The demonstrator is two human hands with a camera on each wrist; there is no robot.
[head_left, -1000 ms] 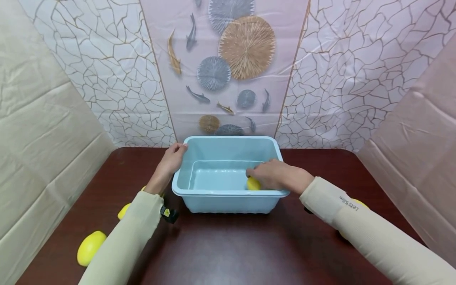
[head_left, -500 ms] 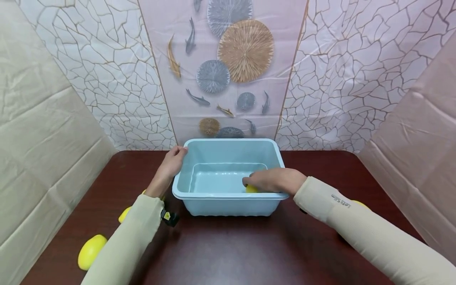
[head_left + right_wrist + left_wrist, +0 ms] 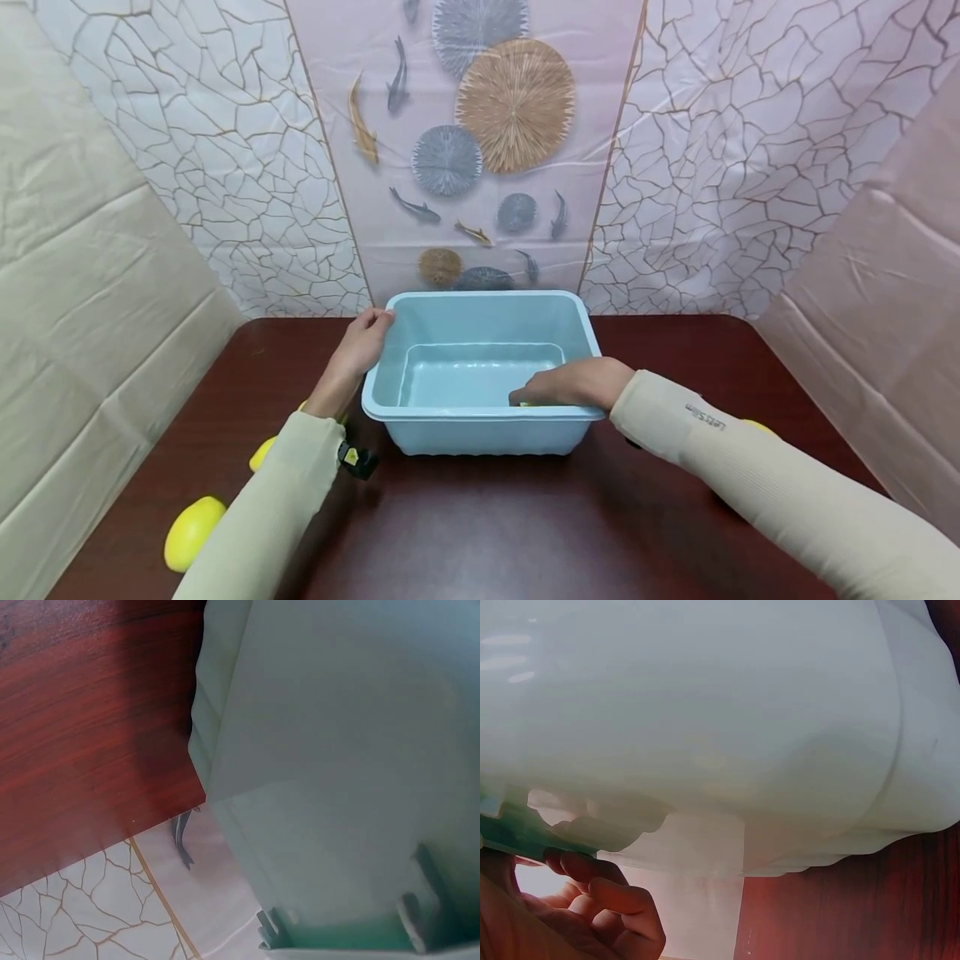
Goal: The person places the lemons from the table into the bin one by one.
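Observation:
A light blue plastic basin [image 3: 480, 432] stands on the table against the back wall. At its left rim, my left hand [image 3: 363, 340] grips the edge; in the left wrist view the curled fingers [image 3: 626, 904] show under the rim beside the basin wall [image 3: 705, 712]. My right hand [image 3: 566, 383] reaches over the right rim, down into the basin's front right corner. Its fingers hold a yellow lemon [image 3: 527, 405], mostly hidden by the hand and the front rim. Only the basin's outer wall [image 3: 337, 750] fills the right wrist view, with that hand out of sight.
Several more lemons lie on the dark red table [image 3: 480, 533]: one [image 3: 193, 533] at the front left, another [image 3: 262, 452] partly behind the left forearm, and one [image 3: 759, 427] behind the right forearm. Patterned cloth walls [image 3: 480, 208] enclose the back and sides.
My right hand has moved lower into the basin and slightly left, carrying the lemon down until the front rim nearly hides it. My left hand stays on the rim.

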